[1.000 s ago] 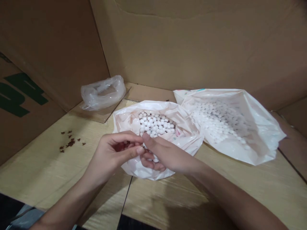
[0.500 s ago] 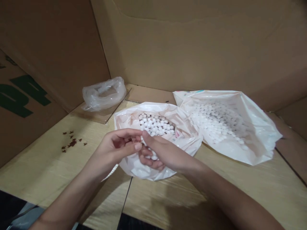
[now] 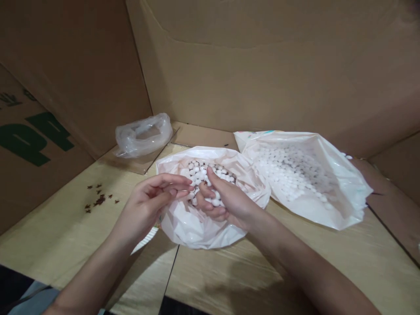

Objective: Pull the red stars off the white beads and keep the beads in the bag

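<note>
My right hand (image 3: 229,199) is curled over the near white plastic bag (image 3: 197,232), its fingers wrapped round several small white balls (image 3: 215,201). A tiny brown bit (image 3: 204,181) shows by its index finger. Just left of it is my left hand (image 3: 159,194), fingers loosely bent and pointing right, apart from the right hand. No object shows between the left fingers. Inside the near bag lie many white balls (image 3: 197,168) with dark brown bits among them.
Another white plastic bag (image 3: 351,197) with many white balls lies at the right. Small brown star-shaped pieces (image 3: 99,200) are scattered on the table's left. A clear plastic bag (image 3: 144,135) sits on a cardboard piece. Cardboard walls (image 3: 262,78) stand behind and left.
My left hand has drawn back left, away from the right hand. The right thumb has lifted, and more of the balls in the right palm show. The view has shifted slightly.
</note>
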Demonstrator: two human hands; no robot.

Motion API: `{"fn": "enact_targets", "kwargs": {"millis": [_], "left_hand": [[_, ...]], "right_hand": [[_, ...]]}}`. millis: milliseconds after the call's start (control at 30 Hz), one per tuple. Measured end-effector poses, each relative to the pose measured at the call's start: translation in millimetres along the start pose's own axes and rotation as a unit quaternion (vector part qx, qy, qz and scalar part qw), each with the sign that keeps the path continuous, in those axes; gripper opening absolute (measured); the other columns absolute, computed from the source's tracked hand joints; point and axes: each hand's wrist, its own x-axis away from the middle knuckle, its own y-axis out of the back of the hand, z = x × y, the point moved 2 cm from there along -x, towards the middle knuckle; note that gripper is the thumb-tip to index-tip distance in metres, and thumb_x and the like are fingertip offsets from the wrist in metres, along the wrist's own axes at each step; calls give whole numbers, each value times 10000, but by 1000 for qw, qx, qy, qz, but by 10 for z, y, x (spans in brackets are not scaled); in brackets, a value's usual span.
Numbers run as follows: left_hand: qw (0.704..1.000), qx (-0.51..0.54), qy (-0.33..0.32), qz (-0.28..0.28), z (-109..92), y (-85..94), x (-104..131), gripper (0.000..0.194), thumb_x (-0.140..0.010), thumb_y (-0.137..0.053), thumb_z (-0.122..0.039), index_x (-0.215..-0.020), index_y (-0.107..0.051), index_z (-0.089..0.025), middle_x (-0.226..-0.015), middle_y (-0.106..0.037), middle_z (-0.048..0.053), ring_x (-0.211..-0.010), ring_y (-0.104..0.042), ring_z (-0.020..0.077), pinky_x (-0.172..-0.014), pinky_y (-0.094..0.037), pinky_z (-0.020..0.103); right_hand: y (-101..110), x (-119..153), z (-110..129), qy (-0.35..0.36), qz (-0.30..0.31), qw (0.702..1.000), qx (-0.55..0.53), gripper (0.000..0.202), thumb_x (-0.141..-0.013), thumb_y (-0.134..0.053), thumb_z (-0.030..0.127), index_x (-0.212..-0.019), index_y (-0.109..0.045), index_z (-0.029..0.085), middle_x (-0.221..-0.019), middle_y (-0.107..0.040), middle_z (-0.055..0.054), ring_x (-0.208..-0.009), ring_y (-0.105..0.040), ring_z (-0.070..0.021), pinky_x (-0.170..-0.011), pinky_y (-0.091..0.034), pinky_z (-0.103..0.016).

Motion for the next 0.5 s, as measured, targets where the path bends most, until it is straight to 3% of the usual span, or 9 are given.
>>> {"fn": "enact_targets", "kwargs": {"millis": [167,300,500], "left_hand": [[981,-118,-145,43,-74,-67,60,135,-848,-635,-144,-891,-716,-244,-1051,-593,35,-1036,-569,125,-831,-506,159],[975,-142,-138,98,-113,-172,95,160,-872,-600,-131,-942,-674,-254,-1003,-525,23,-956,-546,87,-822,-487,141],[985,-37,-89,145,-170,-305,95,254,-815,-656,-62,-975,-657,-259,-846,-617,-17,-774,-620,41,-720,-494,95]], "right_hand": [[23,-30,-15,15,-1,999,-33,600,-857,-462,722,-685,-332,162,-585,-435,31,-390,-212,-9,-366,-66,-131],[11,-44,-26,12,-7,998,-53,602,-871,-448,713,-671,-338,155,-576,-435,27,-383,-210,-3,-365,-77,-123],[0,-33,1,13,-21,999,-44,620,-873,-395,741,-664,-299,165,-537,-411,26,-372,-217,-7,-361,-87,-115]]}}
